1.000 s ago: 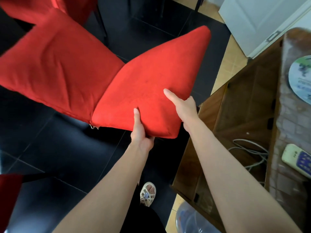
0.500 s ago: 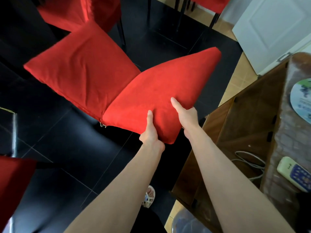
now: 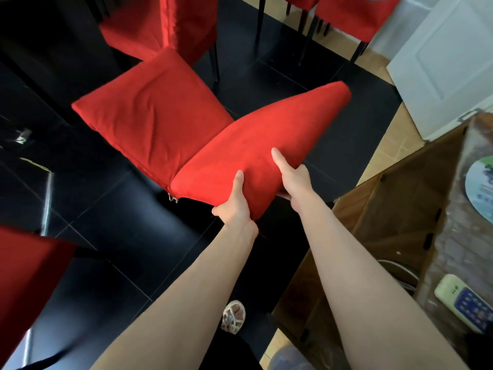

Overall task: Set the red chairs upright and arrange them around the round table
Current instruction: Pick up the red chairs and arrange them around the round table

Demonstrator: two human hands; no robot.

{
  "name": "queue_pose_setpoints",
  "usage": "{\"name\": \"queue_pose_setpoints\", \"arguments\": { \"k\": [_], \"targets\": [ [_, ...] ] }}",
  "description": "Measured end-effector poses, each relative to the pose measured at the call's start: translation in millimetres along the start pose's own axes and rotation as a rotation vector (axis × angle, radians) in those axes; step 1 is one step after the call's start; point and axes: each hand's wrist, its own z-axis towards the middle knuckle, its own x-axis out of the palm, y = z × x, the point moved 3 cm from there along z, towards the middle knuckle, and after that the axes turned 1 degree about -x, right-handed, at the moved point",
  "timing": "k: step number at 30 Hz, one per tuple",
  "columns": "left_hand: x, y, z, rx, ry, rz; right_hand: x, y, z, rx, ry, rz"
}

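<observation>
The held red chair (image 3: 213, 145) sank away from the camera. Its seat, which had spilled past the 9 o'clock edge, drew in toward 10 o'clock, and its back's top corner dropped from 1 o'clock toward the middle. As the view lifted, a second red chair (image 3: 165, 25) showed more fully at 12 o'clock, further red chairs (image 3: 346, 12) appeared at 1 o'clock, and the near red chair (image 3: 24, 276) at 8 o'clock grew.
</observation>
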Motion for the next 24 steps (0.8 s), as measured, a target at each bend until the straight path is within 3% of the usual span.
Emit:
{"name": "queue_pose_setpoints", "arguments": {
  "k": [9, 24],
  "targets": [
    [6.0, -75.0, 8.4, 0.253, -0.038, 0.047, 67.0, 51.1, 6.2, -0.069, 0.083, -0.05],
    [12.0, -135.1, 20.3, 0.434, -0.042, -0.001, 132.2, 101.1, 19.6, -0.053, 0.165, -0.162]
  ]
}}
